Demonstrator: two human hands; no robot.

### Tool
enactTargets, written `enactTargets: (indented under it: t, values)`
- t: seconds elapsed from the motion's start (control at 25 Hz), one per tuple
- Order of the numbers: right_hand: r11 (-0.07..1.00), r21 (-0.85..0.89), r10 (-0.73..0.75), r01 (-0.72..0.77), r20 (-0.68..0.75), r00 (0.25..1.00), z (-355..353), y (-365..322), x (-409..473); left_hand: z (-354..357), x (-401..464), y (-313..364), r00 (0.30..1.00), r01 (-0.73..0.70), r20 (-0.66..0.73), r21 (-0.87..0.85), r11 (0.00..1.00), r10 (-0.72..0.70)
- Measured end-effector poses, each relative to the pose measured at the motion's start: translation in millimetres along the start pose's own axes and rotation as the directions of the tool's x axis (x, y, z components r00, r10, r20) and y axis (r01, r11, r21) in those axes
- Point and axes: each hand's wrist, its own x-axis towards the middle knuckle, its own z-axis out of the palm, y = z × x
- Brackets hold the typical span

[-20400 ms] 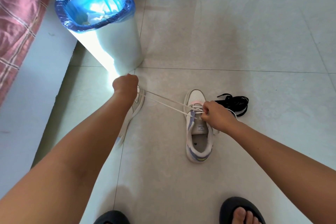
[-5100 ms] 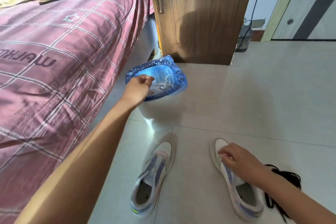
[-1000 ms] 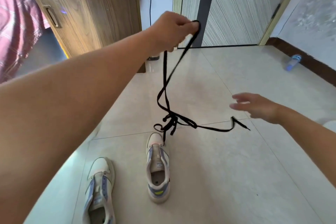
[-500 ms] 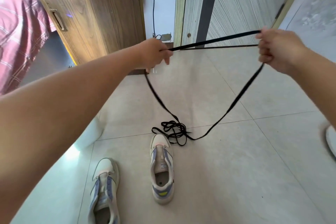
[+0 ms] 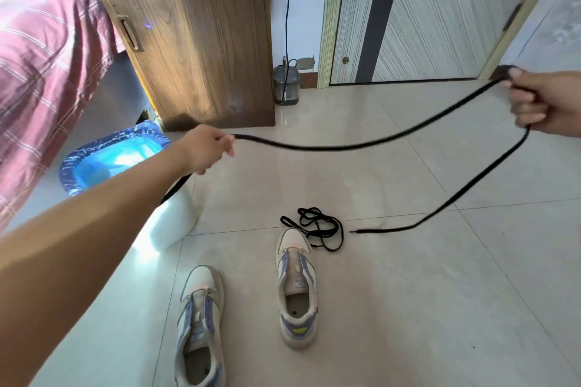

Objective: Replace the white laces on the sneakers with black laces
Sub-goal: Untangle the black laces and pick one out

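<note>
Our left hand (image 5: 206,148) at nine o'clock and right hand (image 5: 540,104) at three, fingers pinching one black lace (image 5: 355,145) sagging between, second lace (image 5: 317,226) bundled at the right sneaker (image 5: 297,289) toe, left sneaker (image 5: 199,324) at six

bright daylight – glare on floor tiles (image 5: 314,116), bin (image 5: 169,223) – edges bowed, right hand (image 5: 540,104) blurred

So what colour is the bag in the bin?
Blue: the shiny plastic liner of the white waste bin, seen clearly in the head view.
</note>
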Motion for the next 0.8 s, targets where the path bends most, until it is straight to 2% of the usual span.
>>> enactTargets:
  t: [0.08,0.12,0.2,0.24,0.28,0.36,0.4,0.48,0.6,0.72,0.8]
  values:
    - [0.96,-0.275,0.07,-0.057,0.038,0.997,22.9,3.8,-5.6,-9.1,-10.9,-21.1,0.993,0.1,-0.065,0.066,0.993,-0.096]
    - [0.922,-0.378,0.122,-0.08,0.09,0.988,33.7,5.6,-9.7,-16.0,-19.5,-32.7,0.986,0.167,-0.041,0.085,0.982,-0.164]
    - [0.872,-0.483,0.209,-0.083,0.213,0.954,70.5,10.1,-25.2,-24.8,-42.1,-42.9,0.931,0.315,0.154,0.117,0.942,-0.33]
    - [0.847,-0.531,0.234,-0.035,0.313,0.921,99.3,10.1,-37.1,-24.8,-51.4,-41.0,0.902,0.33,0.248,0.131,0.935,-0.353]
    - [0.821,-0.57,0.242,0.041,0.411,0.879,133.7,10.3,-50.0,-20.9,-54.6,-35.1,0.91,0.284,0.283,0.106,0.953,-0.303]
    - [0.793,-0.575,0.22,0.201,0.578,0.786,200.9,9.9,-71.0,-5.9,-55.0,-5.2,0.965,0.08,0.259,-0.114,0.99,-0.049]
    - [0.806,-0.542,0.2,0.239,0.629,0.751,227.0,9.2,-79.2,2.8,-55.6,15.3,0.961,-0.003,0.269,-0.243,0.97,0.071]
    - [0.862,-0.45,0.171,0.233,0.692,0.701,262.1,5.7,-89.3,15.8,-60.1,48.0,0.921,-0.067,0.325,-0.409,0.91,0.214]
    - [0.917,-0.365,0.163,0.159,0.709,0.686,281.8,2.8,-93.7,14.1,-62.2,40.4,0.897,-0.092,0.333,-0.504,0.859,0.292]
    - [0.929,-0.352,0.178,0.112,0.691,0.7,283.9,7.6,-89.7,2.9,-63.3,11.1,0.882,0.016,0.37,-0.645,0.764,0.293]
    - [0.93,-0.354,0.187,0.099,0.687,0.702,282.4,11.9,-85.0,-8.3,-65.1,-9.8,0.901,0.061,0.349,-0.689,0.722,0.257]
